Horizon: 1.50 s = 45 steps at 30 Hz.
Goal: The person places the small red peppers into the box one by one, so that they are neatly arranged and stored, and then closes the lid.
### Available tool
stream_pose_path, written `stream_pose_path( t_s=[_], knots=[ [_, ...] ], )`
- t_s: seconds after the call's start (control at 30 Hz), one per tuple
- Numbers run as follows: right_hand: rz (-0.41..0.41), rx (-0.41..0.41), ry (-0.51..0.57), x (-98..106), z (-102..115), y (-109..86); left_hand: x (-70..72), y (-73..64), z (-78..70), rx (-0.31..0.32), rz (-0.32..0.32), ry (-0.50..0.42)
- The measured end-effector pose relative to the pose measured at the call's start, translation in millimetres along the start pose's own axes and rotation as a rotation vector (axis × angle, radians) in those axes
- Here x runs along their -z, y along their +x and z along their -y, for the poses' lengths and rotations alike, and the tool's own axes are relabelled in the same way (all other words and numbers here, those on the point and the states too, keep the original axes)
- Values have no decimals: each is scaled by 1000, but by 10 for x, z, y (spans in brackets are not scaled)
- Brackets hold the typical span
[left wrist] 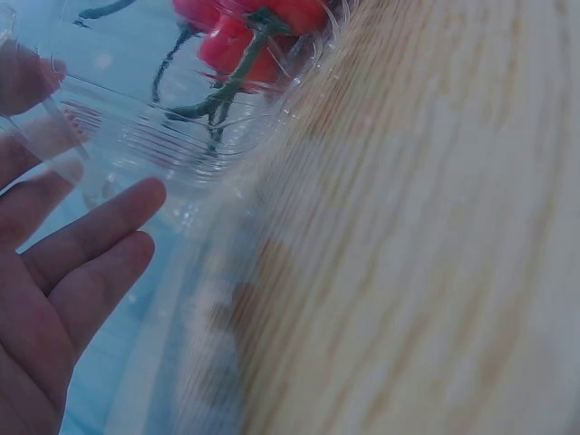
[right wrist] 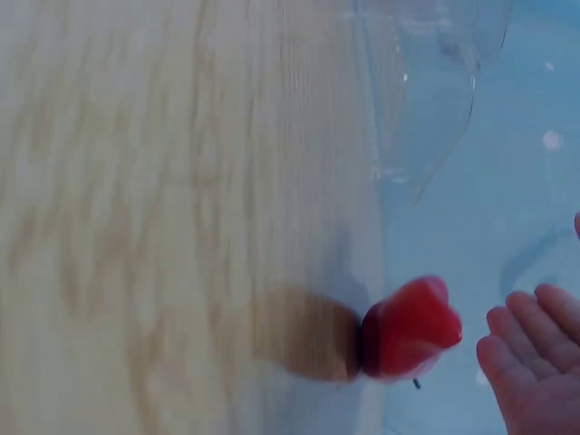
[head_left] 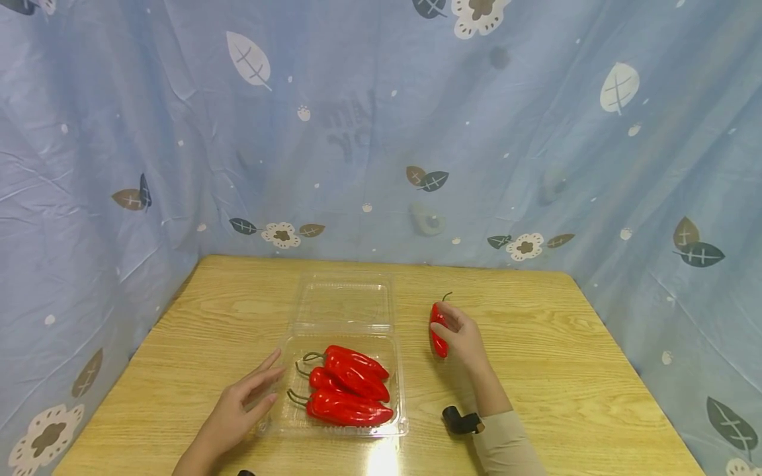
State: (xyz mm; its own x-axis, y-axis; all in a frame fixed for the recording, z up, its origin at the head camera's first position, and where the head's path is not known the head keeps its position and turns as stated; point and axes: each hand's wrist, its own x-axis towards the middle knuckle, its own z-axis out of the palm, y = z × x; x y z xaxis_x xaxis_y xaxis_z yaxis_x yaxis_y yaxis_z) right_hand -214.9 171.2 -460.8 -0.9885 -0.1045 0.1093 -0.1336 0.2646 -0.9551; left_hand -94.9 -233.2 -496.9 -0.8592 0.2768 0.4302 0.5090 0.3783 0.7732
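Observation:
An opened clear plastic clamshell box [head_left: 402,390] stands on the table with several long red peppers [head_left: 351,406] in its base, their green stems pointing left. My left hand [head_left: 241,403] is at the box's left side, fingers extended; in the left wrist view the left hand [left wrist: 68,290] lies close to the clear wall, and contact there is hard to tell. To the right of the box, a single red pepper [head_left: 439,347] lies with its stem toward the back. My right hand [head_left: 467,340] reaches over it. In the right wrist view straight fingers [right wrist: 535,331] show a gap from the pepper [right wrist: 412,328].
The box's clear lid [head_left: 345,307] lies folded back toward the rear of the wooden table [head_left: 536,370]. A blue patterned curtain [head_left: 369,132] hangs behind and along both sides. A black wrist-worn device [head_left: 461,421] sits by the right sleeve.

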Motion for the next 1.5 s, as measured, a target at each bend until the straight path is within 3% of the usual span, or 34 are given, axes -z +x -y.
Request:
stream_pose_path(
  t_s=[0.2,0.53,1.0,1.5],
  knots=[
    [-44,-71,-29,63,-32,29,4,7,6,-24,-2,7],
    [-41,-154,-60,70,-103,54,-1,6,24,8,3,-5],
    [-65,-162,-148,-5,-226,104,-4,13,-50,-21,-19,16],
    [-81,-163,-286,-63,-319,127,-15,9,-31,-41,-28,32]
  ],
)
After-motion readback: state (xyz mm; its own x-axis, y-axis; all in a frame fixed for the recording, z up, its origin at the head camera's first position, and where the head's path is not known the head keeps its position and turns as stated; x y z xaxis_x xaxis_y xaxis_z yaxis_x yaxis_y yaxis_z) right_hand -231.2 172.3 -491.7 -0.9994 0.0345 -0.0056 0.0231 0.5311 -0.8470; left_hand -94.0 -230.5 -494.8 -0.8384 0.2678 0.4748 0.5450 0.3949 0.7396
